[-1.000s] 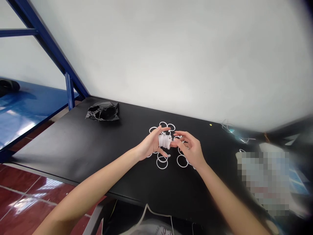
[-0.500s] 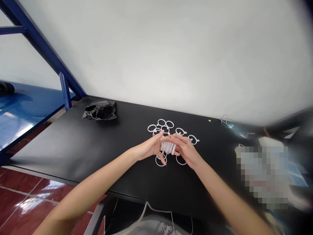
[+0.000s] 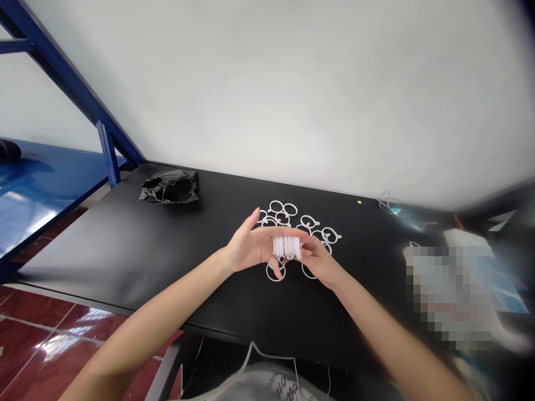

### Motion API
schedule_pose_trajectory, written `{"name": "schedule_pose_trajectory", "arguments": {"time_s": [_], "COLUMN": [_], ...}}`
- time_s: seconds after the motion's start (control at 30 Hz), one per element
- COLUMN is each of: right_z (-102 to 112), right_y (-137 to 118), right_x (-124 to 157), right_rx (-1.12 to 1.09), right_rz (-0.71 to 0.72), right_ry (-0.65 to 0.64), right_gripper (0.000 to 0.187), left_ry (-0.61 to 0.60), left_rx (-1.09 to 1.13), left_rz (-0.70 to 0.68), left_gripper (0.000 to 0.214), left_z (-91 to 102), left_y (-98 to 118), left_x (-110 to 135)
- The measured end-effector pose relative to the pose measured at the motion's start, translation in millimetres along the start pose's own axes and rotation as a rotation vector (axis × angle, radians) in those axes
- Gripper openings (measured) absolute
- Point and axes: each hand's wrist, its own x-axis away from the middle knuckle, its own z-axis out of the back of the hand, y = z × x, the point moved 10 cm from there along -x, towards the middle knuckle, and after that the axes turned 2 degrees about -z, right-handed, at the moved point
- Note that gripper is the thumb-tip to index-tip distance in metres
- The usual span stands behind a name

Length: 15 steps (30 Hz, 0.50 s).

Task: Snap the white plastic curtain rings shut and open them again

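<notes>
A row of several white plastic curtain rings [image 3: 286, 247], each apparently with a small eyelet, sits stacked side by side on the fingers of my left hand [image 3: 246, 245]. Its thumb sticks up, apart from the stack, and another finger points down below it. My right hand [image 3: 324, 264] is closed at the right end of the row, its fingertips touching the outermost rings and partly hidden by them. Behind and below both hands, more loose curtain rings [image 3: 339, 237] lie scattered on the black table [image 3: 234, 306]; my hands cover some of these.
A crumpled black plastic bag [image 3: 169, 187] lies at the back left of the table. To the right are a blurred-out package [image 3: 449, 295] and a clear plastic wrapper [image 3: 390, 207] near the white wall [image 3: 267, 100]. A blue metal frame [image 3: 83, 92] stands at the left.
My left thumb has lifted away from the stack. My right fingers have drawn back to the right and lower, uncovering more of the row of rings.
</notes>
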Motion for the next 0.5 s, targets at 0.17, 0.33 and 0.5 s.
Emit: {"name": "schedule_pose_trajectory", "arguments": {"time_s": [0.17, 0.33, 0.5], "right_z": [-16, -24, -21], "right_y": [-1, 0, 1], "right_x": [7, 9, 6], "right_rx": [0.080, 0.013, 0.014], "right_rz": [-0.036, -0.081, -0.107], "right_ry": [-0.153, -0.207, -0.135], "right_gripper": [0.015, 0.026, 0.027], "left_ry": [0.015, 0.020, -0.085], "left_rx": [0.006, 0.022, 0.037], "left_rz": [0.004, 0.009, 0.039], "left_gripper": [0.083, 0.084, 0.092], "left_z": [-0.9, -1.1, -12.9], "left_y": [6, 6, 0], "left_x": [2, 2, 0]}}
